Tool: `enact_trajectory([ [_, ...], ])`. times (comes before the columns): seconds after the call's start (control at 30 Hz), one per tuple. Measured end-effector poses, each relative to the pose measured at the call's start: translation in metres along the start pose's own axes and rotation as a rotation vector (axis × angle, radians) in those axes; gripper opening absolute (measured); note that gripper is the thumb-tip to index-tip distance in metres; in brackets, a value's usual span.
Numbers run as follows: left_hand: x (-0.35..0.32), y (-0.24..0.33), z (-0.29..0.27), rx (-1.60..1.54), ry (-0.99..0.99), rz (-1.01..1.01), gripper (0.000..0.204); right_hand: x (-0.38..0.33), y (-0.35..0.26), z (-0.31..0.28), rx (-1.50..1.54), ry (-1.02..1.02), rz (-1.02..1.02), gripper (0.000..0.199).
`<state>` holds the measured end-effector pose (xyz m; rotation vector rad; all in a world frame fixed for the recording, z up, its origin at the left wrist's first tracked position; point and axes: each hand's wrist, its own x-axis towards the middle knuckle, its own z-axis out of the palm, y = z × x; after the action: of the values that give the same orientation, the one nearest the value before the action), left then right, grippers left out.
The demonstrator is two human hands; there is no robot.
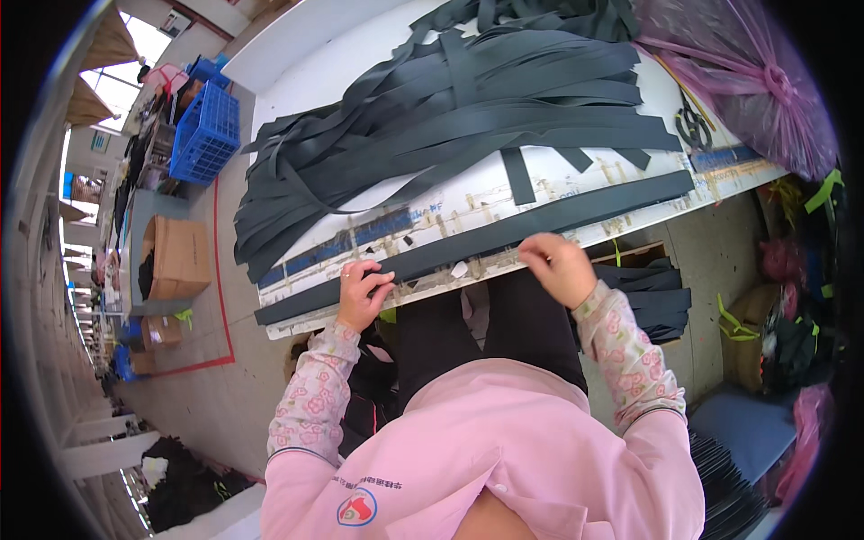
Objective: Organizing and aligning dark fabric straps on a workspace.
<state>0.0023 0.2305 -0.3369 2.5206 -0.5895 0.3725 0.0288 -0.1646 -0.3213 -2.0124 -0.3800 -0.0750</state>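
Note:
A long dark grey fabric strip (585, 213) lies stretched along the near edge of the white worktable (297, 99). My left hand (362, 292) presses on the strip's left part, fingers curled on it, a ring on one finger. My right hand (558, 265) pinches the strip's near edge further right, at the table rim. Behind the strip sits a big loose pile of similar dark strips (450, 108), covering most of the tabletop.
Black scissors (692, 126) lie at the table's right end beside a pink plastic bag (747, 72). Stacked dark strips (657, 301) rest under the table to the right. A blue crate (207, 135) and cardboard boxes (175, 256) stand on the floor to the left.

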Motion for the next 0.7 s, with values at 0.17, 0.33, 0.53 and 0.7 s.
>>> enact_trajectory([
  [0.17,-0.017,-0.011,-0.008,-0.089,0.054,-0.041,0.021,0.005,-0.037,0.092,-0.231,-0.09,0.055,0.017],
  [0.33,-0.021,-0.013,0.002,-0.183,0.155,0.005,0.015,-0.006,-0.038,0.119,-0.578,-0.011,-0.068,0.022],
  [0.53,-0.027,-0.009,0.007,-0.22,0.215,0.003,0.014,-0.009,-0.041,0.122,-0.436,-0.044,0.041,0.019],
  [0.7,-0.028,-0.009,0.007,-0.251,0.232,-0.014,0.012,-0.008,-0.036,0.126,-0.399,-0.033,0.049,0.024],
])
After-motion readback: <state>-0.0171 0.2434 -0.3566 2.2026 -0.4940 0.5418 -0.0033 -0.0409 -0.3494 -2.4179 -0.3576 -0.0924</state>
